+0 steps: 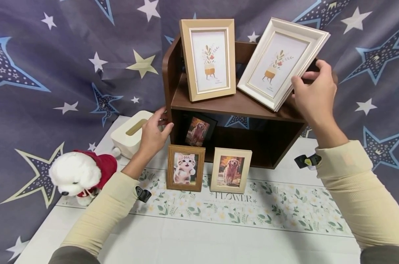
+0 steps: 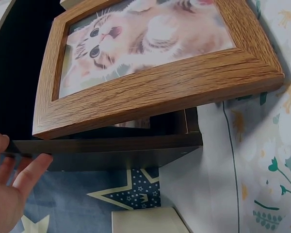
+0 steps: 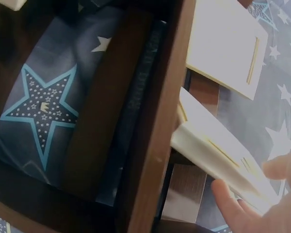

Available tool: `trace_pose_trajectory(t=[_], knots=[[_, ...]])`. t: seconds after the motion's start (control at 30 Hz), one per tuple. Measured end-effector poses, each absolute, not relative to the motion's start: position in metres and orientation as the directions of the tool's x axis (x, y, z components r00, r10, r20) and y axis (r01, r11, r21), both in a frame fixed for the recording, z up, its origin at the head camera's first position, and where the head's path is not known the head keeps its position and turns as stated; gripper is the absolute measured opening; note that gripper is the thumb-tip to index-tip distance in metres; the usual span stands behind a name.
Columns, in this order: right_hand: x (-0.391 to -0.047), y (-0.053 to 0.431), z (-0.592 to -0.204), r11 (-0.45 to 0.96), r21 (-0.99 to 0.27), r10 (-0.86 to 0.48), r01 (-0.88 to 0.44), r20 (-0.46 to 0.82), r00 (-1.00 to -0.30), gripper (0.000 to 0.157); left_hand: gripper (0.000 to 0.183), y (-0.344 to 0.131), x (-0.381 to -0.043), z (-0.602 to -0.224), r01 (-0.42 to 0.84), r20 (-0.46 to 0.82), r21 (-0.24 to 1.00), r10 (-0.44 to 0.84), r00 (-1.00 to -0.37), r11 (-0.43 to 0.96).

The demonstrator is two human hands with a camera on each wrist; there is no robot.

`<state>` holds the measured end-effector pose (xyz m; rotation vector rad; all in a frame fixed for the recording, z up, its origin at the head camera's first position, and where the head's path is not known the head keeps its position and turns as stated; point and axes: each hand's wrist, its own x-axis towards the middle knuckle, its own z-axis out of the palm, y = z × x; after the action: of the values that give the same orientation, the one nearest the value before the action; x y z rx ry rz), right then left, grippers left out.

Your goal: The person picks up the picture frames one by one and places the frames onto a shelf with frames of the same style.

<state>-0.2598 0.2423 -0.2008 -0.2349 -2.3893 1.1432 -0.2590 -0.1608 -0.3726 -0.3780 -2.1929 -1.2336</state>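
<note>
My right hand [image 1: 318, 95] pinches the right edge of a white picture frame [image 1: 278, 62], thumb on its front. The frame leans to the right, its lower corner over the top board of a brown wooden shelf [image 1: 252, 114]. In the right wrist view the white frame [image 3: 223, 150] shows edge-on beside the fingers. At the shelf's left side panel, my left hand [image 1: 154, 134] grips the edge, thumb on one face and fingers on the other. A beige picture frame [image 1: 185, 62] stands upright on the top board, left of the white one.
In the lower compartment leans a dark frame [image 1: 197, 131]. Before the shelf stand a brown kitten-picture frame [image 1: 186, 186] and a cream dog-picture frame [image 1: 231, 187], on a floral table runner [image 1: 245, 212]. To the left are a cream tissue box [image 1: 121, 141] and a plush dog [image 1: 74, 172] in red.
</note>
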Motion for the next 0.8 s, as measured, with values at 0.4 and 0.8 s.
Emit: trace_pose_trajectory(t=[0.4, 0.8], knots=[[-0.225, 0.246, -0.229, 0.692, -0.710, 0.274, -0.135, 0.431, -0.860, 0.062, 0.055, -0.161, -0.261, -0.373, 0.514, 0.627, 0.670, -0.039, -0.778, 0.536], [-0.209, 0.246, -0.270, 0.680, -0.683, 0.137, -0.266, 0.475, -0.869, 0.043, 0.055, -0.161, -0.261, -0.373, 0.503, 0.612, 0.682, -0.037, -0.790, 0.531]])
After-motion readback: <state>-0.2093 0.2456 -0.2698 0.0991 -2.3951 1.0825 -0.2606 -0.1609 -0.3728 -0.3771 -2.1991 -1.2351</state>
